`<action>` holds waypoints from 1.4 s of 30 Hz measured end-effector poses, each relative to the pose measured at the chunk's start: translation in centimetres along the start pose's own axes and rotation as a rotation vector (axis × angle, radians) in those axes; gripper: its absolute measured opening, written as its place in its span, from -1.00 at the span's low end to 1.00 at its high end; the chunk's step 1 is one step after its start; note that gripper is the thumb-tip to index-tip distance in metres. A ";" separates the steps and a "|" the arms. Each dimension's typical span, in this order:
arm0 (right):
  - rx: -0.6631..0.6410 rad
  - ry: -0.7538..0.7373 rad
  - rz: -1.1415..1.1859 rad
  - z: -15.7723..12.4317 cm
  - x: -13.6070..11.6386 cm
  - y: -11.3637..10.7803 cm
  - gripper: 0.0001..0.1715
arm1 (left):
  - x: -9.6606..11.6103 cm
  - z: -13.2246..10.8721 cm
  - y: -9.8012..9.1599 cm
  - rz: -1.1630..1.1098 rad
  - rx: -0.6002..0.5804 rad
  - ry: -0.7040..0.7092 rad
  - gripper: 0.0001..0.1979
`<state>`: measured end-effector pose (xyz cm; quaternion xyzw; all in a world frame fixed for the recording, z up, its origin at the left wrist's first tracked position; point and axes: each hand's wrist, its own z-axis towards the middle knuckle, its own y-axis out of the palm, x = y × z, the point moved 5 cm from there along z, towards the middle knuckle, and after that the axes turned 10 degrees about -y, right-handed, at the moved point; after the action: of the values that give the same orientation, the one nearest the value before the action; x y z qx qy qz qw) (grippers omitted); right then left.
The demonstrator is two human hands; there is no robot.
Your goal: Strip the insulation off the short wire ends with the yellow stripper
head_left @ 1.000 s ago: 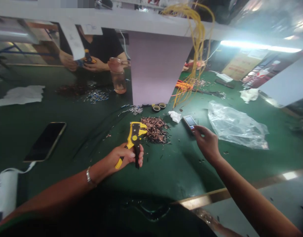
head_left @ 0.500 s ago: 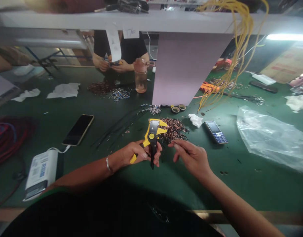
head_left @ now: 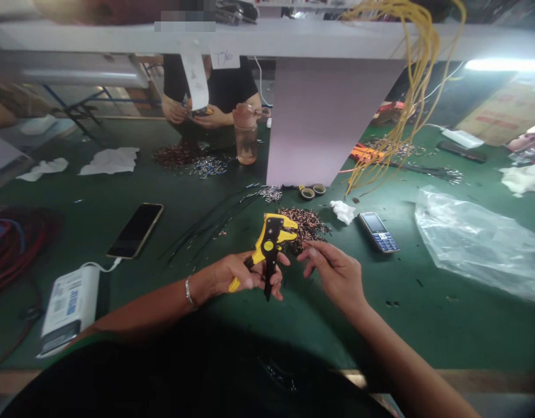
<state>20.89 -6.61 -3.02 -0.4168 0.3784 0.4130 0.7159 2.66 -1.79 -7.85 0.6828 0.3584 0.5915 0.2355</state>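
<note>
My left hand [head_left: 241,276] is wrapped round the handles of a yellow and black wire stripper [head_left: 270,241], its jaws pointing up and away from me. Just to its right, my right hand [head_left: 335,273] hovers with thumb and forefinger pinched near the stripper's jaws; whatever is between them is too small to make out. Right behind both hands lies a heap of short copper-tipped wire pieces [head_left: 304,223] on the green table [head_left: 424,325].
A keypad phone [head_left: 378,232], a clear plastic bag [head_left: 476,241], a smartphone [head_left: 136,229] cabled to a white power bank [head_left: 69,307], tape rolls [head_left: 313,190], a pink bottle [head_left: 245,136] and hanging yellow wires [head_left: 407,93] surround me. Another person's hands [head_left: 193,113] work across the table.
My right hand came back from the keypad phone to a pinch beside the stripper's jaws. The camera view swung left, and the stripper stayed in my left hand.
</note>
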 end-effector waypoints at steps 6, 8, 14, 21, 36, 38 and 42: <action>-0.005 -0.088 -0.130 -0.2 -0.8 -0.6 -0.74 | 0.3 0.0 0.3 0.069 0.028 0.023 -0.22; -0.004 -0.103 -0.148 -0.4 -0.9 -0.7 -0.74 | 0.4 0.1 0.3 0.088 0.044 0.044 -0.24; 0.055 -0.120 -0.215 -0.6 -1.0 -0.9 -0.85 | 0.4 0.2 0.0 0.104 0.058 0.085 -0.27; 0.106 -0.201 -0.277 -0.5 -2.0 -1.0 -0.80 | 0.3 0.2 -0.2 0.118 0.054 0.097 -0.26; 0.038 -0.040 -0.107 -0.4 -1.2 0.0 -0.82 | 0.0 0.3 -0.3 0.054 0.017 0.067 -0.31; 0.016 -0.034 -0.114 -0.5 -1.1 0.1 -0.82 | 0.1 0.3 -0.3 0.042 0.018 0.085 -0.30; -0.047 -0.056 -0.173 -0.9 -0.5 0.2 -0.80 | 0.3 0.3 -0.5 0.051 0.068 0.108 -0.30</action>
<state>20.36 -7.48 -2.97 -0.4531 0.3110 0.3701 0.7490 2.83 -1.16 -8.10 0.6664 0.3730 0.6208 0.1773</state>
